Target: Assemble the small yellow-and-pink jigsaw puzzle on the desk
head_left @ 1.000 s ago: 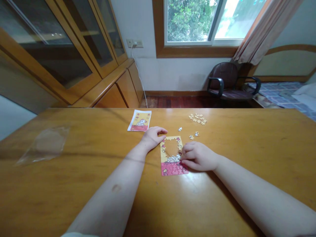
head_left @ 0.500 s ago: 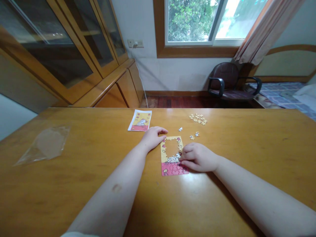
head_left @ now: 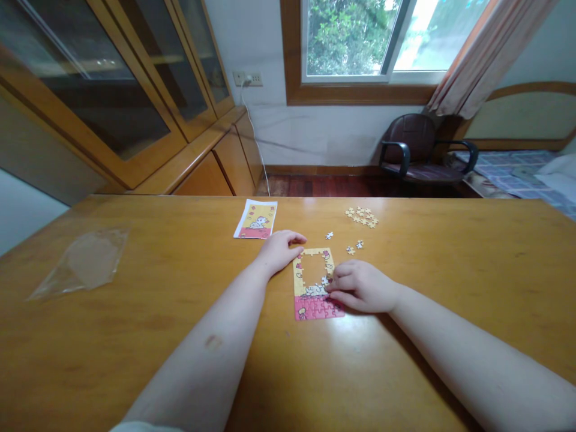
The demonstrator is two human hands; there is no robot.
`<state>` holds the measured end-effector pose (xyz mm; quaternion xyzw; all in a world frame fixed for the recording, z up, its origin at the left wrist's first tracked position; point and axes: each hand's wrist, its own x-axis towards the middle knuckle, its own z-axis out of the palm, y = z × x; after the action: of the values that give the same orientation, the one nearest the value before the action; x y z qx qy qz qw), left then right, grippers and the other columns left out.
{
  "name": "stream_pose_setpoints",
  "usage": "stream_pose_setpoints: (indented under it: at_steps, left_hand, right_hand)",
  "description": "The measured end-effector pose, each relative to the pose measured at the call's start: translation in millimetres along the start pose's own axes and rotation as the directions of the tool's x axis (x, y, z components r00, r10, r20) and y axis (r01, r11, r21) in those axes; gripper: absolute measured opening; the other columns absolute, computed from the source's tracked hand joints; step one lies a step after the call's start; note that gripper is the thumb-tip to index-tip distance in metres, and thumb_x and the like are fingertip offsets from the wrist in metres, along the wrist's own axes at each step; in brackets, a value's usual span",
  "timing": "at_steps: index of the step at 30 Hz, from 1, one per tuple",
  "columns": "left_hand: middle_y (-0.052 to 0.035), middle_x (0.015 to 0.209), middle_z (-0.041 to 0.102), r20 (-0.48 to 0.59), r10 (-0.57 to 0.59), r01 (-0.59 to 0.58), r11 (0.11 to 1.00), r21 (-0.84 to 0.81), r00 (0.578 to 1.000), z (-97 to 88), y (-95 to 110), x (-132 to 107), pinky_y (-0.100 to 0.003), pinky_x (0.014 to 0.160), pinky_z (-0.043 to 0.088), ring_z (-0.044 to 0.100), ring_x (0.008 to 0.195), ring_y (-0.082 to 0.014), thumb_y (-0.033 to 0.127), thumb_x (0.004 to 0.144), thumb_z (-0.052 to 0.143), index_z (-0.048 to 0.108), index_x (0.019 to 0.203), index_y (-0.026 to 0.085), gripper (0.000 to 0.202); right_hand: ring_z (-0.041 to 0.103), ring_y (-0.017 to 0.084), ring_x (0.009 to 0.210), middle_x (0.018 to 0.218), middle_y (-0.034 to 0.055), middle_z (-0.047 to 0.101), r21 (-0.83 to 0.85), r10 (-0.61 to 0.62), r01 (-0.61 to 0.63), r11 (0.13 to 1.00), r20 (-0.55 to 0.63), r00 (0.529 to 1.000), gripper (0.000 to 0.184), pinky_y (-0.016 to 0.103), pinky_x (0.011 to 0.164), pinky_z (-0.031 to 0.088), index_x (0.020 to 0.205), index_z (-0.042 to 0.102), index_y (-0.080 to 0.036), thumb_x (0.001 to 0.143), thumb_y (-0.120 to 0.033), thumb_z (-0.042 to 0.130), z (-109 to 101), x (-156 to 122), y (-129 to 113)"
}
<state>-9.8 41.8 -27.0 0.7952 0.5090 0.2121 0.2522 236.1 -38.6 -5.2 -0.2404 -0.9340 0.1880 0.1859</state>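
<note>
A partly assembled jigsaw puzzle (head_left: 315,308), pink at the bottom with a yellow border around a gap, lies on the wooden table. My left hand (head_left: 279,249) rests at its upper left corner, fingers stretched out and thumb touching the edge. On the puzzle's right side, my right hand (head_left: 360,287) has its fingers curled and pressed together. At those fingertips, inside the gap, is a white puzzle piece (head_left: 324,280), partly covered by them. Three loose pieces lie beyond the right hand, among them a white one (head_left: 330,235) and a yellowish one (head_left: 350,250).
A reference picture card (head_left: 255,219) lies at the back left of the puzzle. Farther right sits a cluster of yellow pieces (head_left: 362,217). A clear plastic bag (head_left: 90,259) lies on the left of the table (head_left: 441,252). Beyond stand a chair (head_left: 411,144) and a glass-doored cabinet (head_left: 153,174).
Almost nothing differs. The right fingertips have shifted very slightly at the white piece; the left hand stays at the puzzle's corner.
</note>
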Motion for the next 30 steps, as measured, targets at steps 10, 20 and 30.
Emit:
stream_pose_setpoints:
  at_steps: [10,20,30]
  left_hand:
    - [-0.0031,0.102,0.071,0.006,-0.017,0.017,1.000,-0.007,1.000,-2.1,4.1,-0.9,-0.035,0.089,0.049,0.062,0.097,-0.0201,0.022,0.075,0.063,0.071,0.097,0.023,0.023]
    - [-0.0031,0.103,0.071,0.007,0.000,0.000,1.000,0.003,1.000,-0.7,1.1,-0.5,-0.036,0.090,0.049,0.062,0.098,-0.0208,0.024,0.076,0.063,0.072,0.098,0.023,0.024]
    - [-0.0027,0.103,0.071,-0.003,0.008,-0.008,1.000,-0.016,1.000,-0.6,1.2,-0.5,-0.034,0.092,0.049,0.063,0.097,-0.0197,0.023,0.076,0.063,0.071,0.097,0.023,0.023]
  right_hand:
    - [0.055,0.015,0.069,0.075,0.0058,0.062,-0.099,0.094,-0.097,0.990,-0.040,0.995,0.031,0.029,0.069,0.043,0.086,0.072,-0.018,0.095,-0.034,0.047,-3.3,0.8,-1.3]
    - [0.056,0.015,0.072,0.077,0.0057,0.061,-0.090,0.090,-0.094,0.992,-0.041,0.995,0.029,0.029,0.069,0.042,0.091,0.073,-0.019,0.094,-0.035,0.049,-2.8,-0.1,1.4]
    - [0.056,0.015,0.073,0.082,0.0061,0.062,-0.074,0.103,-0.105,0.992,-0.041,0.994,0.030,0.029,0.070,0.043,0.094,0.074,-0.020,0.094,-0.039,0.050,-2.2,-0.6,2.5]
